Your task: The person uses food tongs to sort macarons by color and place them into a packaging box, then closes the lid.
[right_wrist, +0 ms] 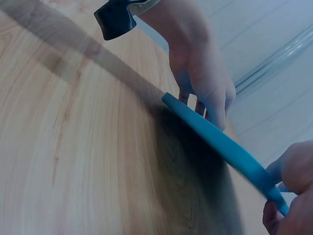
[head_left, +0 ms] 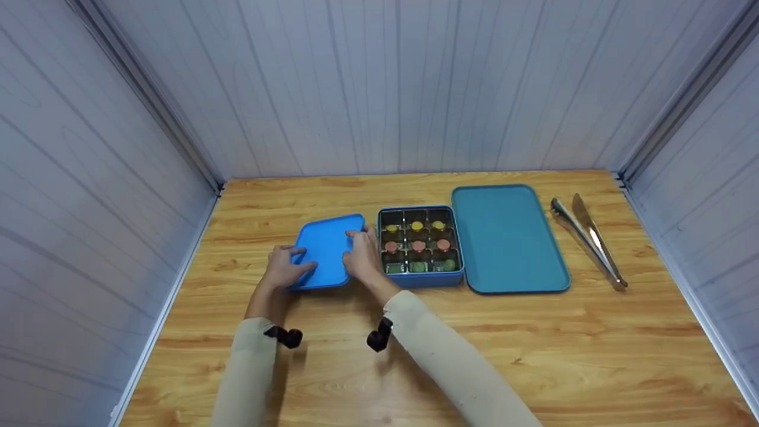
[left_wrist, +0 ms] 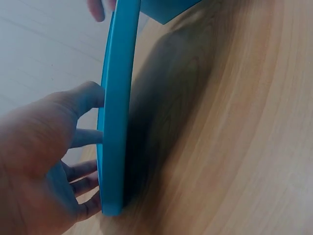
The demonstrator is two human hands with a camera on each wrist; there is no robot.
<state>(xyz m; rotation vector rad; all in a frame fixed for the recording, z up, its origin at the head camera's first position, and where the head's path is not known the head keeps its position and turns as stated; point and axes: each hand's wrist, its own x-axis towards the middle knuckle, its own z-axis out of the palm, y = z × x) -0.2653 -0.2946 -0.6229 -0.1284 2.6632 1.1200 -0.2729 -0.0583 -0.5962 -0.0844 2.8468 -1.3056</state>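
A flat blue lid (head_left: 329, 249) with a low rim is tilted above the wooden table, its shadow beneath it in both wrist views. My left hand (head_left: 281, 268) holds its left edge, thumb and a finger over the upper face. At the opposite edge my right hand (head_left: 363, 255) grips the lid, and the lower right of the right wrist view shows thumb and fingers on either side of that edge (right_wrist: 276, 196). Immediately right of this hand stands an uncovered blue box (head_left: 421, 280), divided into compartments with yellow, pink and green round pieces in rows.
Against the box's right side lies a teal tray (head_left: 510, 237). Metal tongs (head_left: 587, 237) and a knife-like utensil (head_left: 584, 213) lie farther right. Pale panelled walls (head_left: 391, 89) close off the back and both sides of the table (head_left: 367, 379).
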